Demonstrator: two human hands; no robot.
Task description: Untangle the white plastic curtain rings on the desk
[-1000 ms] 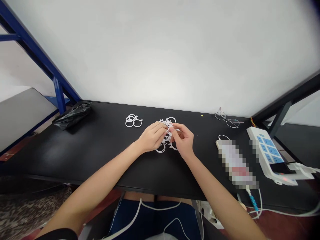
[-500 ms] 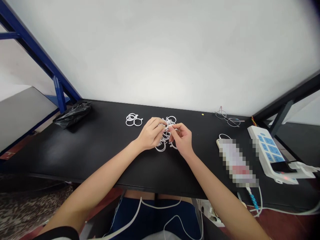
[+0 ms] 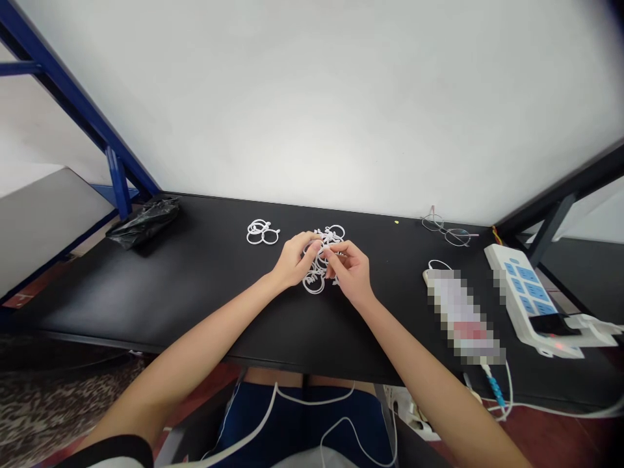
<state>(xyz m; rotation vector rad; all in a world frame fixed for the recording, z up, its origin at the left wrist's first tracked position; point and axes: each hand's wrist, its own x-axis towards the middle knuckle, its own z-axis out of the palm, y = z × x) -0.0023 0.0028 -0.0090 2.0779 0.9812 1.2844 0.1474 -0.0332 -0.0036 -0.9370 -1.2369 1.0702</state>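
Over a loose pile of white plastic rings (image 3: pixel 313 283), which look like curtain rings with small tabs, both hands meet. My left hand (image 3: pixel 295 259) comes in from the left, its thumb and fingers closed on a white ring. Facing it, my right hand (image 3: pixel 351 268) pinches at the same spot with thumb and forefinger. The fingers hide most of the held ring, and its edges blend with the pile behind. A smaller group of white rings (image 3: pixel 263 232) lies apart, left of my left hand.
On the black table (image 3: pixel 214 260) lie a crumpled black plastic bag (image 3: pixel 143 223) at far left and eyeglasses (image 3: pixel 444 229) at back right. A phone (image 3: pixel 461 315) on a cable and a white power strip (image 3: pixel 529 299) sit at right. A white wall (image 3: pixel 312 117) stands behind.
My right hand has shifted slightly left and its fingers have curled. My left thumb has moved up a little. Both hands stay at the pile; the separate rings stay put.
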